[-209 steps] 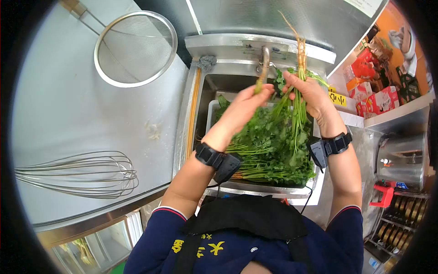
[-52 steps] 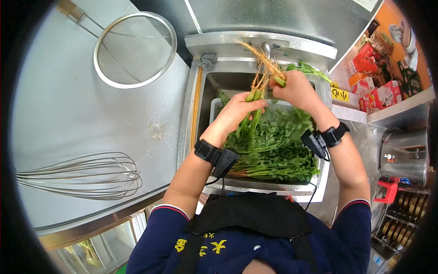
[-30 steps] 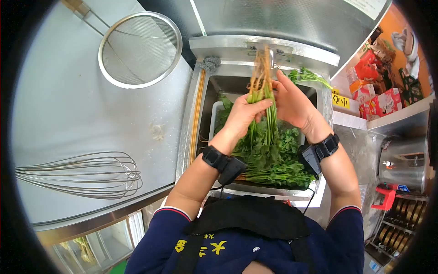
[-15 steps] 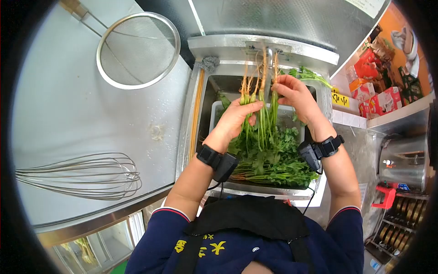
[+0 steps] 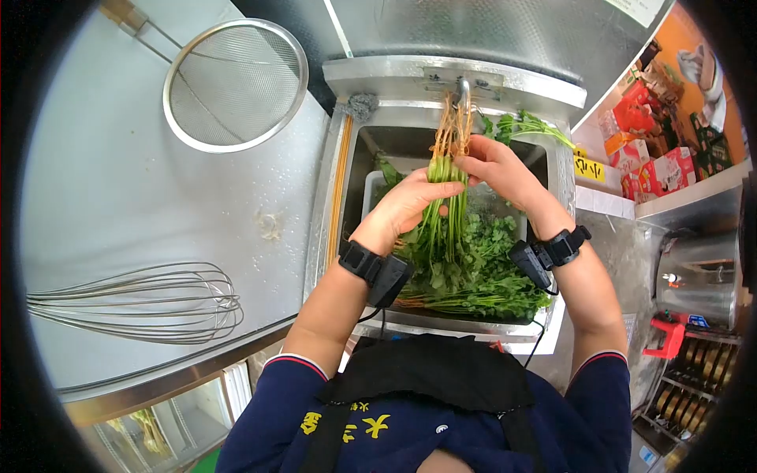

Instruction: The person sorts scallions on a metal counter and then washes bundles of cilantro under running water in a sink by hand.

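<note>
A bunch of leafy stems point(image 5: 447, 172) is held over the sink point(image 5: 402, 142) by the left hand point(image 5: 410, 203), its fingers wrapped around the stems, roots pointed toward the faucet point(image 5: 464, 90). It is touched near the roots by the right hand point(image 5: 505, 169); whether its fingers are pinching cannot be told. More greens point(image 5: 505, 296) are heaped below.

Bright lt w/ soft shadows, glare on metal wall point(image 5: 461, 35), blk corners.

a navy shirt point(image 5: 252, 426) has red-and-white sleeve trim point(image 5: 298, 363) and yellow characters point(image 5: 376, 426); black cloth point(image 5: 430, 374) covers the chest; black wristbands point(image 5: 564, 247) carry boxy dark devices point(image 5: 390, 281).
</note>
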Motion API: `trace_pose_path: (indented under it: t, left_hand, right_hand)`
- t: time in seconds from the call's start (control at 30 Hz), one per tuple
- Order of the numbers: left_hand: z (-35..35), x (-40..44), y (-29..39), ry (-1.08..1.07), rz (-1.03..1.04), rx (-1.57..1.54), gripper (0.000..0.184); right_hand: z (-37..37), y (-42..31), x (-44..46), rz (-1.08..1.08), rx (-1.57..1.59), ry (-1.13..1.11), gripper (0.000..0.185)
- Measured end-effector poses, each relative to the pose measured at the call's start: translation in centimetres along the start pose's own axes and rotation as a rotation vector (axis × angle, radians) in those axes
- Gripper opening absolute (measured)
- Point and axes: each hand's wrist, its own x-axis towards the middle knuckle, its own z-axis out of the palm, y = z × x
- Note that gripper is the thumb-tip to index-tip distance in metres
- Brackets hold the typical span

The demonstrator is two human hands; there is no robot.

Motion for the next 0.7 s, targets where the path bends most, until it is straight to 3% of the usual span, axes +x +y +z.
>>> trace_pose_path:
  t: [0.1,0.4,0.47,0.57,0.7]
  left_hand:
    - [-0.2,0.2,-0.2,-0.026,-0.001,0.024,0.034]
    - [-0.3,0.8,0.0,-0.192,-0.066,0.094,0.027]
    - [-0.3,1.0,-0.2,-0.235,-0.06,0.091,0.025]
    - [-0.6,1.3,-0.9,-0.267,-0.123,0.09,0.031]
    - [0.5,0.4,-2.2,-0.2,0.009,0.135,0.04]
  right_hand:
    - [0.2,0.4,0.2,-0.004,0.077,0.094,0.028]
    - [0.3,0.0,-0.1,0.003,0.156,-0.09,0.03]
    - [0.3,0.0,0.0,0.111,0.134,-0.112,0.03]
    - [0.3,0.8,0.1,0.146,0.095,-0.05,0.027]
    - [0.4,2.0,-0.2,0.189,0.148,0.069,0.028]
